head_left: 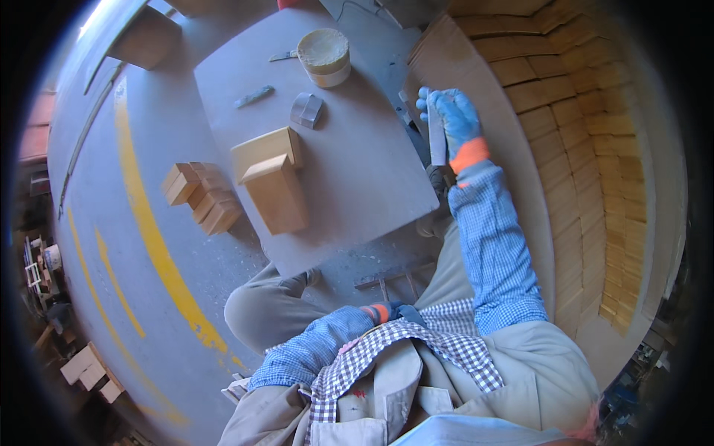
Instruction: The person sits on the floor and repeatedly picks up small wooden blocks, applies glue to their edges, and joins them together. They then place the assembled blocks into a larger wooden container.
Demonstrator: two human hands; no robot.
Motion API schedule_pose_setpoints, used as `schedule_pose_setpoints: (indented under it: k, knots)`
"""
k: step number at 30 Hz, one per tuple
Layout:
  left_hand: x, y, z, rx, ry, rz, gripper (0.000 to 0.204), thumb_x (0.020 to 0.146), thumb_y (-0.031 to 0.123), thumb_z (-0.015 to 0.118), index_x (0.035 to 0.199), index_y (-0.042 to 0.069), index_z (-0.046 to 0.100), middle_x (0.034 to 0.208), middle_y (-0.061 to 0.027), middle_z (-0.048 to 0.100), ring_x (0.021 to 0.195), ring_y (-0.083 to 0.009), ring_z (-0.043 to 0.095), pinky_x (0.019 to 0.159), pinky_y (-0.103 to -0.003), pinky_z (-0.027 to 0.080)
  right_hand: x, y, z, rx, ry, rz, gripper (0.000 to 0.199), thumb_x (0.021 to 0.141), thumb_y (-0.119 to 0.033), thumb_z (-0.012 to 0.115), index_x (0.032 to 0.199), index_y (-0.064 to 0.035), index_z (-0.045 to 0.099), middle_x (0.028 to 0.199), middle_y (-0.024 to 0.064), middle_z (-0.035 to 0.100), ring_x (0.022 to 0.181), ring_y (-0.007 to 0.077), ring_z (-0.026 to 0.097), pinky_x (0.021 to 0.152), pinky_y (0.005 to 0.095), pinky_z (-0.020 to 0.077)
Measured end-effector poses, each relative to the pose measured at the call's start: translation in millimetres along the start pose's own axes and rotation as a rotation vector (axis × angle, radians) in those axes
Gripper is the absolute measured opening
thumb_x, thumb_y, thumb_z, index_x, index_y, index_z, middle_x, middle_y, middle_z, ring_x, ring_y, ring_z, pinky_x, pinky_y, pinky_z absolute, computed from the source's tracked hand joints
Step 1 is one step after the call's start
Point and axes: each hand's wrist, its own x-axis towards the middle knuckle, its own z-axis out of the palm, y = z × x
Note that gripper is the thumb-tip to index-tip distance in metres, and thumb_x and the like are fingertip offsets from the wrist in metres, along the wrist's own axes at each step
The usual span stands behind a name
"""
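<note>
Over board edge, right hand [454, 119] raised, arm outstretched, gripping grey trowel blade [436, 137]; left hand [394, 311] tucked at chest, grip unclear.

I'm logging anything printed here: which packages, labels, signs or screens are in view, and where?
None: no package, label, sign or screen shows.
Nearest to a marking: yellow painted stripes curving across the grey floor, left of the grey board.
Round tub at the board's far edge: cream-coloured, unlabelled.

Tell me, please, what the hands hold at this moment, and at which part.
The right hand, in a blue glove, holds a flat grey blade-like tool upright, gripping its upper part. The left hand is tucked against the body; whether it holds anything cannot be told.
</note>
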Motion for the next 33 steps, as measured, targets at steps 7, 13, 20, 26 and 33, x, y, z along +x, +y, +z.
schedule_pose_setpoints:
  k: [7, 13, 20, 26, 33]
  knots:
    - [-30, 71, -60, -0.077, -0.075, -0.182, 0.042, 0.094, 0.042, 0.054, 0.119, 0.011, 0.068, 0.115, -0.0153, 0.069, 0.109, -0.0348, 0.063, 0.095, -0.043, 0.047, 33, -10, -6, -0.282, 0.054, -0.145, 0.025, 0.094, -0.021, 0.059, 0.107, -0.0012, 0.066, 0.105, 0.0108, 0.072, 0.094, 0.018, 0.067, 0.088, 0.0303, 0.0529]
    - [-49, 61, -119, 0.151, -0.077, -0.077, 0.048, 0.1, 0.047, 0.044, 0.126, 0.012, 0.065, 0.128, -0.0153, 0.064, 0.118, -0.033, 0.06, 0.101, -0.042, 0.045, 70, 4, -7, -0.357, -0.05, -0.148, 0.021, 0.093, -0.024, 0.061, 0.095, -0.0033, 0.063, 0.093, 0.0077, 0.069, 0.083, 0.0173, 0.065, 0.079, 0.032, 0.0534]
    - [-78, 107, -136, 0.423, 0.178, -0.193, 0.044, 0.097, 0.043, 0.051, 0.126, 0.013, 0.065, 0.126, -0.0149, 0.065, 0.118, -0.033, 0.061, 0.1, -0.042, 0.045, 42, 12, 16, -0.076, 0.001, 0.2, 0.022, 0.095, -0.029, 0.06, 0.1, -0.0073, 0.055, 0.093, 0.0114, 0.068, 0.069, 0.0188, 0.062, 0.058, 0.0354, 0.0526]
    - [-194, 192, -151, 0.031, 1.255, 0.509, 0.032, 0.09, 0.02, 0.069, 0.117, 0.004, 0.062, 0.107, -0.0139, 0.067, 0.098, -0.0289, 0.064, 0.092, -0.043, 0.05, -53, 40, 22, 0.221, 0.035, 0.26, 0.017, 0.097, -0.034, 0.056, 0.09, -0.0199, 0.051, 0.07, 0.0012, 0.056, 0.054, 0.0115, 0.052, 0.047, 0.0296, 0.0439]
    - [-187, 208, -265, 0.202, 1.998, 0.296, 0.088, 0.064, 0.035, 0.089, 0.13, 0.004, 0.04, 0.124, -0.0196, 0.048, 0.114, -0.0368, 0.051, 0.099, -0.044, 0.044, -128, 49, 86, 0.146, -0.172, 0.303, 0.017, 0.095, -0.028, 0.059, 0.09, -0.0139, 0.052, 0.077, 0.003, 0.059, 0.06, 0.0127, 0.056, 0.052, 0.0299, 0.0474]
